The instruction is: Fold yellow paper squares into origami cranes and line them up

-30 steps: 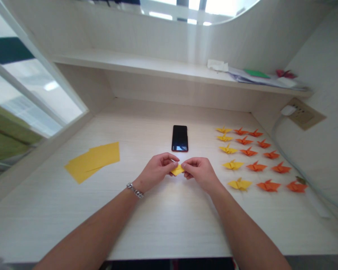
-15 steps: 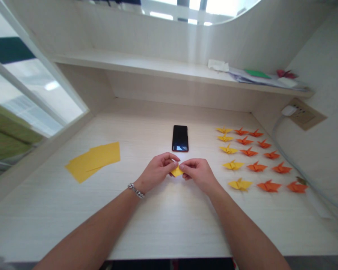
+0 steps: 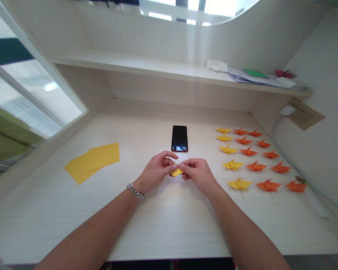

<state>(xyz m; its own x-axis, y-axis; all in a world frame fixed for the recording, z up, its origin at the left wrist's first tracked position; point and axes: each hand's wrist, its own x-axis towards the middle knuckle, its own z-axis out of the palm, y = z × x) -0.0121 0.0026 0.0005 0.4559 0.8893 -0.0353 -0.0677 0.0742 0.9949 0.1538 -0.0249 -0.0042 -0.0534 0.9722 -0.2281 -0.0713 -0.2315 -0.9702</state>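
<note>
A small folded piece of yellow paper (image 3: 177, 172) is pinched between my two hands, just above the desk. My left hand (image 3: 158, 167) grips its left side with thumb and fingertips, the index finger lifted off and arched beyond it. On the other side my right hand (image 3: 196, 170) pinches the right corner between thumb and index finger. The fingers cover much of the paper, so its exact folds are hidden. To the right stand folded paper cranes in rows, yellow ones (image 3: 232, 165) nearest and orange ones (image 3: 256, 166) farther right.
A black phone (image 3: 179, 138) lies just beyond my hands. Flat yellow paper sheets (image 3: 94, 161) overlap at the left. A grey cable (image 3: 287, 157) runs from the wall socket (image 3: 304, 112) down the right side. Papers (image 3: 239, 75) rest on the shelf (image 3: 146, 71) above the desk.
The left index finger has lifted a little away from the paper, and less of the yellow paper shows. Both hands stay in nearly the same place; the view has shifted slightly.
</note>
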